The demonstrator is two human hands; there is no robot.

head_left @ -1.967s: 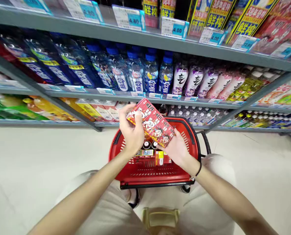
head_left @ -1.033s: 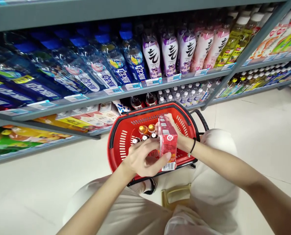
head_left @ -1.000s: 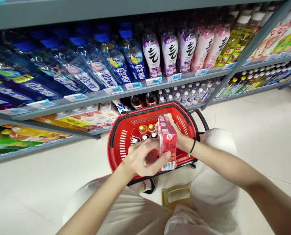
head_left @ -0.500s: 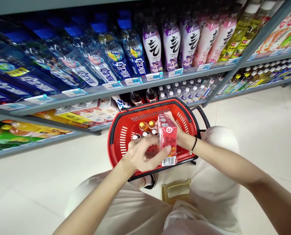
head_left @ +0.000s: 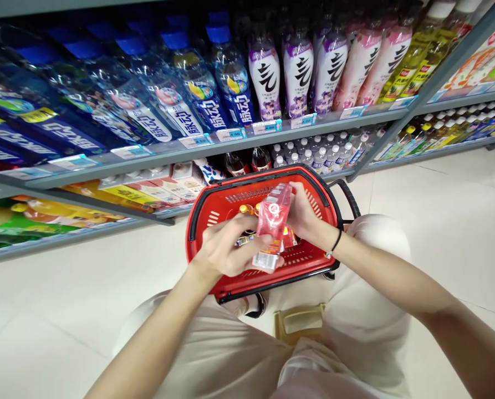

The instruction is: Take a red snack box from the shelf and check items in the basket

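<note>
Red pack [head_left: 273, 221] now tilted over basket [head_left: 197, 219] — left hand [head_left: 226, 252], right hand [head_left: 303, 213] fingers still grasping it

Red basket [head_left: 214, 208] on pale floor [head_left: 64, 310]

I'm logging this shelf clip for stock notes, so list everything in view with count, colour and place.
red drink pack: one, red, held over the basket by both hands.
basket: one, red with black rim, on the floor before the shelves; bottles and cartons inside, count unclear.
blue-capped bottles: many, clear with blue labels, upper shelf left.
purple bottles: several, upper shelf centre.
pink bottles: a few, right of the purple ones.
yellow bottles: a few, upper shelf right.
small white-capped bottles: many, lower shelf behind the basket.
cartons: several, yellow and pale, lower shelf left.
left hand: grip on the pack's near end.
right hand: grip on its far side.
</note>
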